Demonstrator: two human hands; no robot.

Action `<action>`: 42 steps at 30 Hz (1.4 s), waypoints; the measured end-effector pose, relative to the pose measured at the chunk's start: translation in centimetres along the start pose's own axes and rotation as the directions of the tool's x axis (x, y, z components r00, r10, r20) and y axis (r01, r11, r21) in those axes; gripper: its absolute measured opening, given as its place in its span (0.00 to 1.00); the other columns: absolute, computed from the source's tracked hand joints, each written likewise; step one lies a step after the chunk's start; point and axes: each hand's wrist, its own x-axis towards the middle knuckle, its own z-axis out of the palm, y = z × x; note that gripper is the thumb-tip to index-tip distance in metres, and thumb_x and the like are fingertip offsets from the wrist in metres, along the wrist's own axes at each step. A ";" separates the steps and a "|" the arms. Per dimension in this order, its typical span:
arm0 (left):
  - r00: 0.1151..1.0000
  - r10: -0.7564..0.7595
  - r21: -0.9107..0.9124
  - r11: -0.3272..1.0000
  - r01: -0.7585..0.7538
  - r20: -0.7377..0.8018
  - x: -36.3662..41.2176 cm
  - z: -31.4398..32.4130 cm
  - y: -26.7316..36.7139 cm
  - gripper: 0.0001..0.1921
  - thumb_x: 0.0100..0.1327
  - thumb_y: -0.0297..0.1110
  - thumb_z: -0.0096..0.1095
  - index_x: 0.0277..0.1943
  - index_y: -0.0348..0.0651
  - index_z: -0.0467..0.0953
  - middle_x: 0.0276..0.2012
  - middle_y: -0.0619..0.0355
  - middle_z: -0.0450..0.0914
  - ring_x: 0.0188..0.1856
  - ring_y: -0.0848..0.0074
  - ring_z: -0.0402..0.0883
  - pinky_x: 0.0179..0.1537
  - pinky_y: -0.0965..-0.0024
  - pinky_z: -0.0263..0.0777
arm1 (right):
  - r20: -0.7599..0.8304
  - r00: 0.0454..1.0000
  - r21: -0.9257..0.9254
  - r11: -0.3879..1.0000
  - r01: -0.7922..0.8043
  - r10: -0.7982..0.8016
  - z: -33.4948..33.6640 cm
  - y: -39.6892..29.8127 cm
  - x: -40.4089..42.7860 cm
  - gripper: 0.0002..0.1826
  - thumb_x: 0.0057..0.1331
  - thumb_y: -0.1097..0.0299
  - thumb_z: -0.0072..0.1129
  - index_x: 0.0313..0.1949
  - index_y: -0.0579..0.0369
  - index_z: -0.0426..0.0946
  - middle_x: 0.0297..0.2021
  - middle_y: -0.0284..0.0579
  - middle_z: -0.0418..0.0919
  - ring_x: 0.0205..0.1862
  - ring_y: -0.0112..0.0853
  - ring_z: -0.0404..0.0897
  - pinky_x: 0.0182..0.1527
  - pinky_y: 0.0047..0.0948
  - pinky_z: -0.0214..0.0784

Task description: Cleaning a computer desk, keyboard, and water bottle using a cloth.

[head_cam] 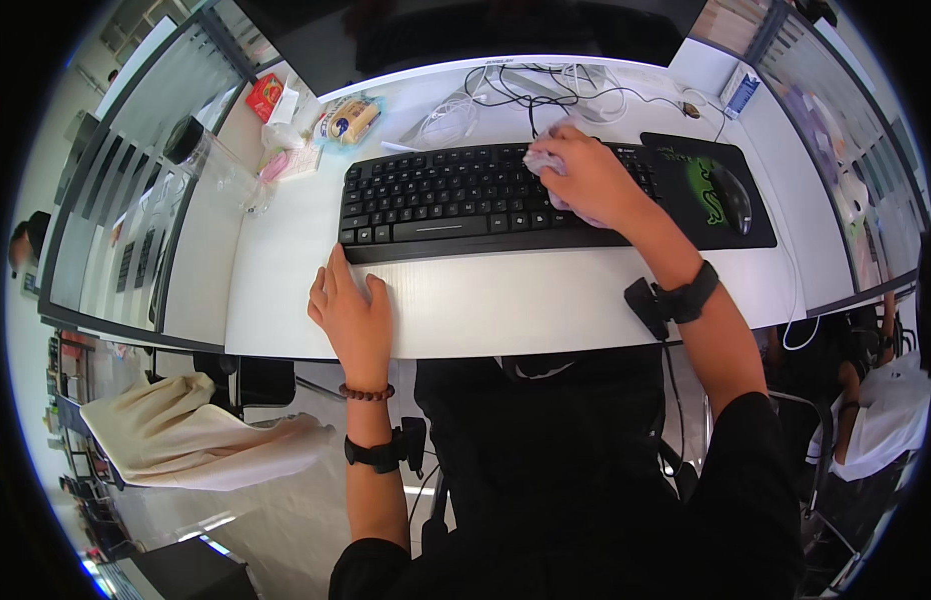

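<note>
A black keyboard lies on the white desk. Over its right part, my right hand grips a crumpled pale purple cloth, which rests on the keys. Part of the cloth is hidden beneath the fingers. My left hand lies flat on the desk with its fingers apart, one fingertip at the keyboard's lower left corner. To the right of the keyboard sits a black mouse mat with a green design, and on it a black computer mouse.
A monitor stands at the back above tangled cables. At left are a clear bottle with a black lid, a packaged snack and a red box. Partitions flank the desk. Another person sits at right.
</note>
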 end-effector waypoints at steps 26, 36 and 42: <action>1.000 0.019 0.027 0.999 -0.018 -0.016 0.0 -0.2 0.0 0.31 0.65 0.33 0.57 0.70 0.35 0.65 0.65 0.48 0.74 0.68 0.50 0.65 0.70 0.49 0.52 | -0.226 0.974 -0.172 0.985 -0.002 -0.038 3.8 -2.1 1.0 0.16 0.61 0.72 0.59 0.49 0.62 0.77 0.48 0.60 0.79 0.42 0.52 0.83 0.47 0.43 0.77; 1.000 0.021 0.002 1.000 -0.021 -0.005 0.1 0.0 -0.6 0.31 0.64 0.33 0.58 0.70 0.37 0.65 0.65 0.49 0.74 0.68 0.51 0.65 0.71 0.49 0.51 | 0.051 0.931 -0.056 0.930 0.364 -0.361 11.5 -11.3 -1.1 0.19 0.59 0.72 0.65 0.51 0.55 0.76 0.47 0.51 0.73 0.39 0.44 0.83 0.40 0.40 0.79; 1.000 0.016 -0.006 1.000 -0.016 -0.005 0.0 -0.2 -0.5 0.31 0.64 0.31 0.58 0.70 0.37 0.65 0.65 0.49 0.74 0.68 0.52 0.65 0.71 0.49 0.51 | -0.016 0.980 -0.273 0.944 0.184 -0.196 5.4 -6.0 -5.3 0.24 0.57 0.73 0.65 0.55 0.50 0.75 0.47 0.48 0.72 0.38 0.45 0.83 0.37 0.43 0.79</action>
